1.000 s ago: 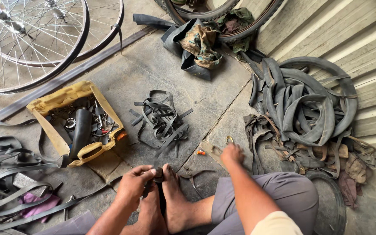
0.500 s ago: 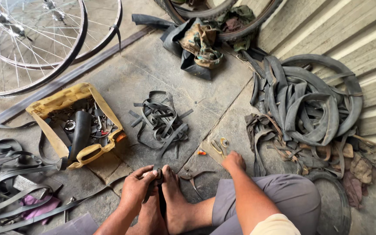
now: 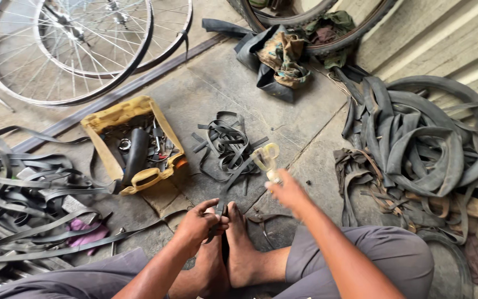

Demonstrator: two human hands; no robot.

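1. Two bare feet (image 3: 233, 249) are set together on the concrete floor (image 3: 206, 94), and a black rubber strip (image 3: 223, 221) is pinned between them.
2. The strip's top end is pinched by the left hand (image 3: 201, 221), whose fingers are closed on it just above the toes.
3. A pair of pale-handled scissors (image 3: 266, 160) is gripped by the right hand (image 3: 287, 191), raised and blurred, to the right of the strip and a little beyond it.
4. More cut strips (image 3: 228, 147) are heaped farther off; a yellow tray (image 3: 118, 113) of tools lies to the left, and old inner tubes (image 3: 416, 138) are piled at the right.
5. For a clean cut, the strip is best kept taut between foot and fingers, and the blades should probably be brought in clear of the toes and thumb.
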